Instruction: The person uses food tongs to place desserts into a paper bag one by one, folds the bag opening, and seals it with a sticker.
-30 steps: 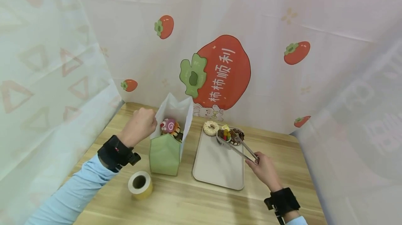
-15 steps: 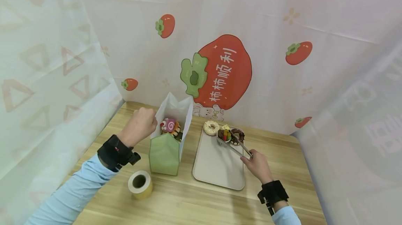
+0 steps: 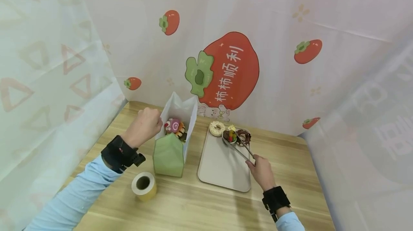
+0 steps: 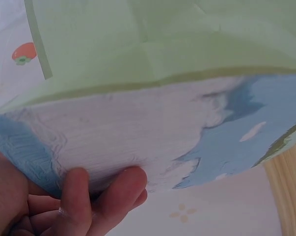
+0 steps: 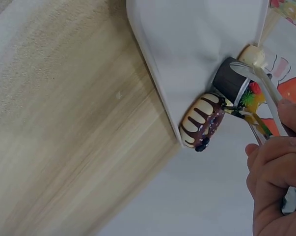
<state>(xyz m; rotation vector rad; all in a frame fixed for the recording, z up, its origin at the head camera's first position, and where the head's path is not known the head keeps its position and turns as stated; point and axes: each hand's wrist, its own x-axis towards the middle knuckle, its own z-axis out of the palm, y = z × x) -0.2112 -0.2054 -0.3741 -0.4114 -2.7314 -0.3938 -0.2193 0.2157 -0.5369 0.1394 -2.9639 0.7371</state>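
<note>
My left hand [image 3: 145, 125] pinches the upper side edge of a green paper bag [image 3: 169, 156]; in the left wrist view the fingertips [image 4: 125, 184] lie on the bag's blue-and-white printed side. Inside the standing bag, a purple swirl-topped pastry [image 3: 174, 126] shows among other pastries. My right hand [image 3: 262, 173] holds metal tongs [image 3: 238, 151], their tips on either side of a fruit-topped cupcake [image 3: 230, 136] in a dark cup [image 5: 228, 80]. This cupcake is at the tray's far end, between a cream ring doughnut [image 3: 217, 129] and a chocolate-glazed doughnut [image 3: 246, 138].
The pale rectangular tray [image 3: 222, 173] lies right of the bag on the wooden table [image 3: 187, 206]. A yellow tape roll [image 3: 144, 187] stands in front of the bag. Printed white cloth [image 3: 271, 91] hangs behind and at both sides.
My right hand has moved left and slightly forward with the tongs, whose arms have drawn closer together around the cupcake. The left hand keeps its place at the bag.
</note>
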